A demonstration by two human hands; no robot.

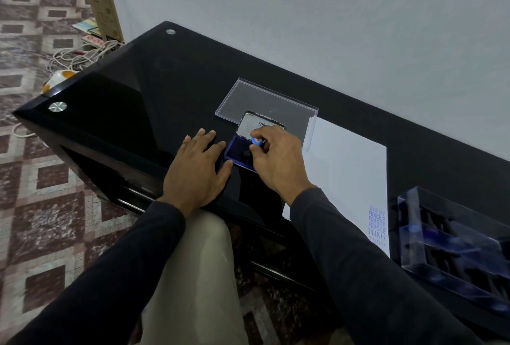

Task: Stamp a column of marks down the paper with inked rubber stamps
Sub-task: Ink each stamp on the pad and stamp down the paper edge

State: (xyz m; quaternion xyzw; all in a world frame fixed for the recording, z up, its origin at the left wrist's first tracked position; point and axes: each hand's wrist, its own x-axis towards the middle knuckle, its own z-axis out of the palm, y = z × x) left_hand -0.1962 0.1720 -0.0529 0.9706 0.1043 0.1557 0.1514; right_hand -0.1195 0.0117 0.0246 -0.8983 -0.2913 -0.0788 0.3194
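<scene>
My right hand (278,158) pinches a rubber stamp with a blue round top (256,141) and holds it down on the blue ink pad (234,151), whose lid (256,124) stands open behind it. My left hand (197,169) lies flat on the black table, its fingertips touching the left edge of the pad. The white paper (347,168) lies to the right, with a column of blue stamped words (377,223) near its front right corner.
A clear plastic lid (265,104) lies behind the pad. A clear box holding several stamps (455,245) stands at the right edge. The black glass table (132,101) meets a white wall behind; cables lie on the patterned floor at left.
</scene>
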